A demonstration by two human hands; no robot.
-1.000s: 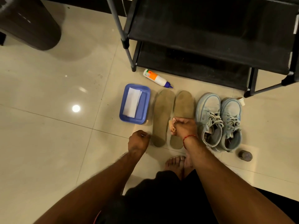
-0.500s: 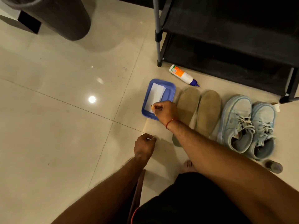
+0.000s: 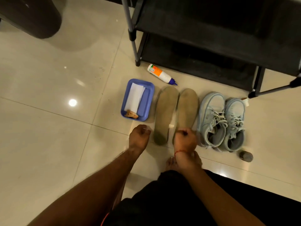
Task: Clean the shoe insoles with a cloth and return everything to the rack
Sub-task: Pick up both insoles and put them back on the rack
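The black fabric-shelved shoe rack (image 3: 211,22) runs off the top and right edges, and the dark round bin (image 3: 29,17) off the top left corner. The right hand (image 3: 184,141) covers the heel of the nearer tan flat insole (image 3: 187,105); whether it grips it is unclear. A pale speck at the curled fingertips of the left hand (image 3: 138,139) is too blurred to identify. The label on the white squeeze bottle (image 3: 160,74) is too small to read.

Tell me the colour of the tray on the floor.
The tray is blue, clearest in the head view.
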